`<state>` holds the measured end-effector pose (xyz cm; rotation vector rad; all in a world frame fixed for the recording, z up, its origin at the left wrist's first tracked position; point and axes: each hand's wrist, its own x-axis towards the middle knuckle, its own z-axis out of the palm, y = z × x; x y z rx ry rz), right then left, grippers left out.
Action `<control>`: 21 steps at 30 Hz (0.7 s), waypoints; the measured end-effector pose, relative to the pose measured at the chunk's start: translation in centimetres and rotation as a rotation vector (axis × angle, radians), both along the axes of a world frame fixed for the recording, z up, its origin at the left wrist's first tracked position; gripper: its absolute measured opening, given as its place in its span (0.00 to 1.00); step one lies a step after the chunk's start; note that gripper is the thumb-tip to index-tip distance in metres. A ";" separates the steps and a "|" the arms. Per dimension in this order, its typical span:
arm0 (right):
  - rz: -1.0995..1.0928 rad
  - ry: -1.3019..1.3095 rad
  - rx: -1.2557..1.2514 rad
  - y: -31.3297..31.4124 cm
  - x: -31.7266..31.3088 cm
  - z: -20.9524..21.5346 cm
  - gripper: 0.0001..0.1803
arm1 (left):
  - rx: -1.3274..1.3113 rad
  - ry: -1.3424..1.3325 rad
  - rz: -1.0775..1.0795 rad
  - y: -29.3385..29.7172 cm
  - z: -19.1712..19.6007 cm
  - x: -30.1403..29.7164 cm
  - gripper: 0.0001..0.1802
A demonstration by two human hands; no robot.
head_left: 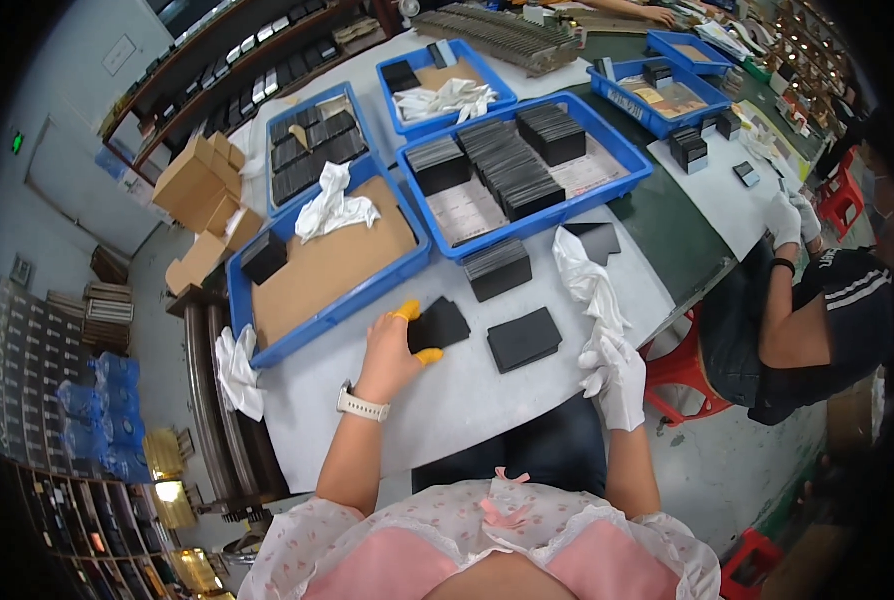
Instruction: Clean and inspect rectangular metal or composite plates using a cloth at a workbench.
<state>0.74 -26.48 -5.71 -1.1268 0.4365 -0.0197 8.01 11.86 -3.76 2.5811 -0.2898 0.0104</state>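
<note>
two card piles [524, 340] lie on the table [427, 425], left of a cloth [589, 280]; behind them, a card block [498, 270] stands before a tray [592, 201].

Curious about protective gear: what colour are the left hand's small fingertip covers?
The small fingertip covers are orange-yellow; see the head view.

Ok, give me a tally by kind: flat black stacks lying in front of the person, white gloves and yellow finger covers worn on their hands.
Flat black stacks: 2, one at the left hand, one farther right
White gloves: 1, on the right hand
Yellow finger covers: 2 in view, on the left hand
Total: 5
</note>
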 end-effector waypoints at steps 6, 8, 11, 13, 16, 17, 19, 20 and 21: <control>0.092 -0.020 -0.026 0.0 -0.4 1.1 0.22 | -0.051 -0.140 -0.039 -1.3 0.5 -1.3 0.42; 0.161 -0.109 -0.102 2.6 -0.8 4.3 0.21 | 0.007 -0.252 0.007 -2.3 0.9 -2.5 0.42; 0.269 -0.179 -0.133 6.9 0.3 5.8 0.21 | -0.072 -0.297 -0.015 -2.8 0.3 -4.1 0.39; 0.373 -0.279 -0.401 9.4 1.7 4.8 0.22 | -0.186 -0.386 -0.067 -2.9 -0.8 -4.6 0.35; 0.357 -0.602 -0.976 12.5 3.8 6.4 0.24 | -0.340 -0.400 -0.037 -4.0 -2.2 -5.2 0.29; 0.392 -0.732 -1.118 13.4 4.6 6.7 0.24 | -0.346 -0.400 -0.033 -4.4 -2.3 -5.2 0.29; 0.493 -0.971 -1.328 14.4 6.1 6.5 0.23 | -0.452 -0.402 -0.048 -4.8 -2.5 -5.2 0.21; 0.501 -0.977 -1.333 14.6 6.4 6.3 0.23 | -0.458 -0.406 -0.041 -4.5 -2.9 -5.1 0.21; 0.629 -0.915 -1.424 14.8 6.7 6.3 0.22 | -0.586 -0.346 0.009 -4.0 -3.7 -4.8 0.19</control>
